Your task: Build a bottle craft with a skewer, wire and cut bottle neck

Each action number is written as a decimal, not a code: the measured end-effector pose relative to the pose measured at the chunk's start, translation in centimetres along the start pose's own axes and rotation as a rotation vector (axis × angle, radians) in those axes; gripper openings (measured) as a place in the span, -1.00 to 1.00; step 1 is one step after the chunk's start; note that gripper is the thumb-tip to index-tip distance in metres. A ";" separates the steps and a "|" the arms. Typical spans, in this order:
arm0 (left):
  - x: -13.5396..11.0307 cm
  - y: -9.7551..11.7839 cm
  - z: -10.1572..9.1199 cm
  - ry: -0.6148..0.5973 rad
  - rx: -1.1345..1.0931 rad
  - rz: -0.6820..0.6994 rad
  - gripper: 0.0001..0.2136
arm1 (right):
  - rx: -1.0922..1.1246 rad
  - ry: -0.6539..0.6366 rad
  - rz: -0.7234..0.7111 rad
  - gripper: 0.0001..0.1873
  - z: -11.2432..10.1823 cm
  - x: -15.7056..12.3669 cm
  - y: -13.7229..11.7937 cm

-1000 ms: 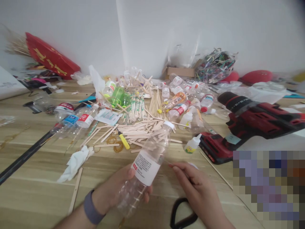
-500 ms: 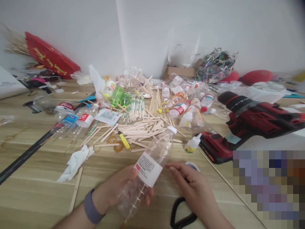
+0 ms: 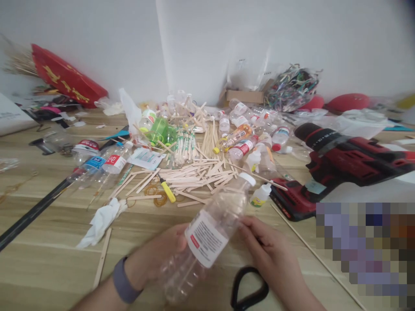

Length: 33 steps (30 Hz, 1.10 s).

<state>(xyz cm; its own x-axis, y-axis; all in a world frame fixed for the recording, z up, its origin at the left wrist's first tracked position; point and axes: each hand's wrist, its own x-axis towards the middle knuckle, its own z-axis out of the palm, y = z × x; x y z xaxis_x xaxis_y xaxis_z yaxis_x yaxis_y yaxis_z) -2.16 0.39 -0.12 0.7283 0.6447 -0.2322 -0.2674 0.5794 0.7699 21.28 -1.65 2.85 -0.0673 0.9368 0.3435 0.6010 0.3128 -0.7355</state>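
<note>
A clear plastic bottle [image 3: 223,207] with a white cap and a white label leans to the upper right. My left hand [image 3: 168,246] is closed around its lower half from the left, with the fingers mostly behind it. At the bottle's right side is my right hand [image 3: 269,246], thumb and forefinger pinched together against or just beside the plastic. What the pinch holds, if anything, is hidden. Black scissor-like handles [image 3: 249,287] lie below the right hand. Just beyond the bottle stands a small glue bottle [image 3: 260,195].
Flat wooden sticks [image 3: 201,177] lie piled in the middle, with a yellow-handled tool [image 3: 167,191] and rubber bands alongside. A red cordless drill [image 3: 346,160] stands at right. Several bottles [image 3: 115,159] lie left; crumpled tissue [image 3: 103,222] is nearer. A long thin stick [image 3: 314,252] lies at right.
The bottle has swung a little to the right and turned, so its label faces me differently. My right hand has shifted slightly right along with it.
</note>
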 end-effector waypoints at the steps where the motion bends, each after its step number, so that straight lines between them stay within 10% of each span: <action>1: 0.0 0.1 0.5 -0.015 0.008 -0.022 -0.48 | 0.012 -0.009 -0.014 -0.71 0.2 0.0 -0.2; 13: 0.5 0.5 1.0 0.025 -0.051 0.077 -0.46 | -0.020 -0.009 -0.114 -0.75 1.9 -1.1 -0.3; 33: -1.0 3.3 -3.1 0.134 -0.228 0.285 -0.58 | -0.292 0.277 0.132 -0.66 -3.7 1.0 3.1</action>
<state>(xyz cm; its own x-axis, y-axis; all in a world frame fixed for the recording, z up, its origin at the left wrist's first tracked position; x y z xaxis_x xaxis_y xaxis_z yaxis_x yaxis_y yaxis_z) -5.72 3.18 0.85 0.5193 0.8468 -0.1151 -0.5920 0.4535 0.6662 26.08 -0.33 3.06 0.2184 0.8757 0.4307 0.7930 0.0980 -0.6013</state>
